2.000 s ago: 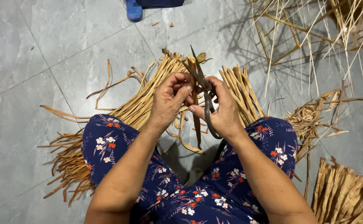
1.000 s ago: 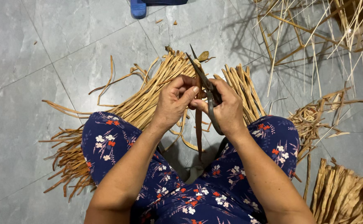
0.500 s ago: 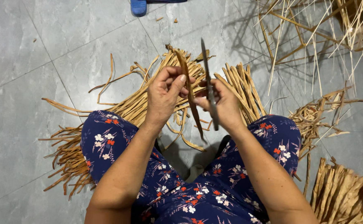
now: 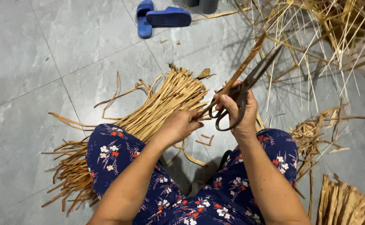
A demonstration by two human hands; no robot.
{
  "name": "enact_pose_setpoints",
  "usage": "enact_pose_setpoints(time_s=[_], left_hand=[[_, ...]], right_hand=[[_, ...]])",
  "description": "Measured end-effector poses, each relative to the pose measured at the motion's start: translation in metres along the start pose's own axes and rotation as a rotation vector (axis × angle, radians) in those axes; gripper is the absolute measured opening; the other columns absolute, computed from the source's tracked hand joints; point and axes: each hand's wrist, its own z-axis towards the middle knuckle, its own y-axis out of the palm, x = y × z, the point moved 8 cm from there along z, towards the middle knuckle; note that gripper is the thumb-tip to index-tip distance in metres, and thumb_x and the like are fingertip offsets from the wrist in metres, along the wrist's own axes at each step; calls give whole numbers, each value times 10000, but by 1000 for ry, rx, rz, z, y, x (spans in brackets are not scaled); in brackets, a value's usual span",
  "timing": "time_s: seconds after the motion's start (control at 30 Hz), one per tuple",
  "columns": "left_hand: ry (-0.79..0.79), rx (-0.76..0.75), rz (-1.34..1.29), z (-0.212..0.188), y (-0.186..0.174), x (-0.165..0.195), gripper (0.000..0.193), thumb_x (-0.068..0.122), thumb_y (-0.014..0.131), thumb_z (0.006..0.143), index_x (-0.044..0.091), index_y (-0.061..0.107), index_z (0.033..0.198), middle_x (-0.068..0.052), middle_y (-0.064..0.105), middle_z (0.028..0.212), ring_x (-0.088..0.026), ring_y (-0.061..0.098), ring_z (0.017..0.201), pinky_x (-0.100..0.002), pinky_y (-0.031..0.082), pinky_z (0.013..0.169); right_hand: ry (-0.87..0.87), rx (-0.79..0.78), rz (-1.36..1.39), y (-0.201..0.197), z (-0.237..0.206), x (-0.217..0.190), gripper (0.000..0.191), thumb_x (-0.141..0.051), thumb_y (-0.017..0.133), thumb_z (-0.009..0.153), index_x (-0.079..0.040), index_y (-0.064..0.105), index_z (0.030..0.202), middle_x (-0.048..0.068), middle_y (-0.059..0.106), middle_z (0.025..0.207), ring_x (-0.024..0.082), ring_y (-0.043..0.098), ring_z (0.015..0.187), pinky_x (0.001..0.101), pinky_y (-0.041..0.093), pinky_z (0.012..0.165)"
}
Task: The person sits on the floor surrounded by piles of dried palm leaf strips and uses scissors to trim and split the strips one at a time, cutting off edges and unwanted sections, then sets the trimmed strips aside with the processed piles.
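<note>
Tan dried strips [image 4: 166, 104], dark scissors [image 4: 249, 87], blue slippers [image 4: 161, 17], navy floral trousers [image 4: 115, 154], grey floor [image 4: 32, 62].

Strip bundle [image 4: 149, 121] left of centre on floor [image 4: 32, 62]. Sandals [image 4: 161, 17] at top centre. Loose stalks [image 4: 328, 37] upper right; smaller strip pile [image 4: 345, 204] lower right.

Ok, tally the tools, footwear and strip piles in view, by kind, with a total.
Dark metal scissors, in the right hand: 1
Blue rubber slippers: 2
Piles of tan dried plant strips: 3, the others at right and bottom right
Total: 6
</note>
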Motion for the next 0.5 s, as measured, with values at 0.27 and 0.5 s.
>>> enact_pose_setpoints(time_s=[0.27,0.5], left_hand=[[167,808,-1128,-12,-119,-72,309,321,620,1064,29,720,1046,-71,739,898,-108,655,706,-246,527,625],[192,1021,-1488,-51,-164,-89,343,289,610,1062,15,599,1267,-130,720,1131,-133,671,829,-274,590,740]], right_hand=[[69,-12,70,-10,-5,3,375,-182,640,1065,-23,515,1380,95,679,1038,119,632,819,263,550,757],[247,-60,-241,9,-25,32,391,-221,654,958,-21,562,1282,37,621,852,93,571,635,240,475,539]])
